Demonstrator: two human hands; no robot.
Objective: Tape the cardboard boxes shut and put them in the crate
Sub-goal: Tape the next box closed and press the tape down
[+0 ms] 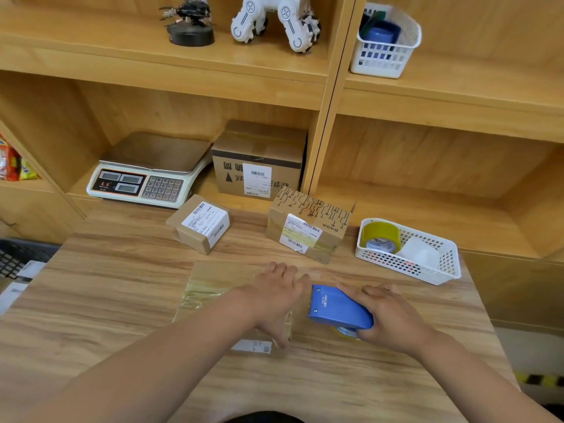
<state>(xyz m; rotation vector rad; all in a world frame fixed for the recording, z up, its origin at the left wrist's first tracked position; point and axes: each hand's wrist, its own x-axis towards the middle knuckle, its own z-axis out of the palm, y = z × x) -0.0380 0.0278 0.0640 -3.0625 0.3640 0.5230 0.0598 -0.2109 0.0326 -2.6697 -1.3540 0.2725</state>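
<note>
A flat cardboard box point(213, 288) lies on the wooden table in front of me, with shiny tape on its top. My left hand point(271, 296) rests on the box, fingers spread forward. My right hand point(393, 315) grips a blue tape dispenser point(335, 308) set on the right part of the box. Two smaller labelled boxes stand farther back: one at the centre left point(200, 222), one with printed lines point(308, 227) at the centre right. The black crate point(18, 254) shows at the left edge, beside the table.
A white basket point(427, 270) with a yellow tape roll point(380, 236) sits at the right of the table. On the shelf behind stand a scale point(146, 172) and a larger taped box point(259, 160). Higher shelves hold a white robot toy point(274, 19) and another basket point(384, 41).
</note>
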